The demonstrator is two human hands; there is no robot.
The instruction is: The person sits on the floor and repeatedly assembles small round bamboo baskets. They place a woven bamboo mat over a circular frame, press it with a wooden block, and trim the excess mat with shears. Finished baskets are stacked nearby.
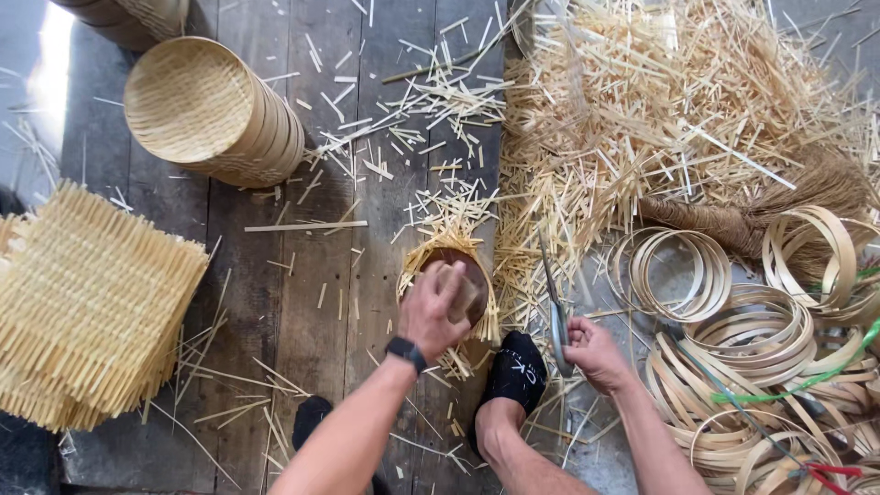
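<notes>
My left hand [434,307] presses down on a small round basket piece [458,275] with bamboo strips sticking out around its rim, set on the dark wooden floor. A black watch sits on that wrist. My right hand [594,350] grips the handles of long metal shears [554,295], whose blades point away from me beside the basket piece. My foot in a black sock [516,371] rests between the two hands.
A stack of round woven baskets [215,110] lies on its side at upper left. Square woven mats [82,302] are piled at left. A heap of cut bamboo slivers [669,101] covers the upper right. Bamboo hoops [733,339] and a brown brush [779,202] lie at right.
</notes>
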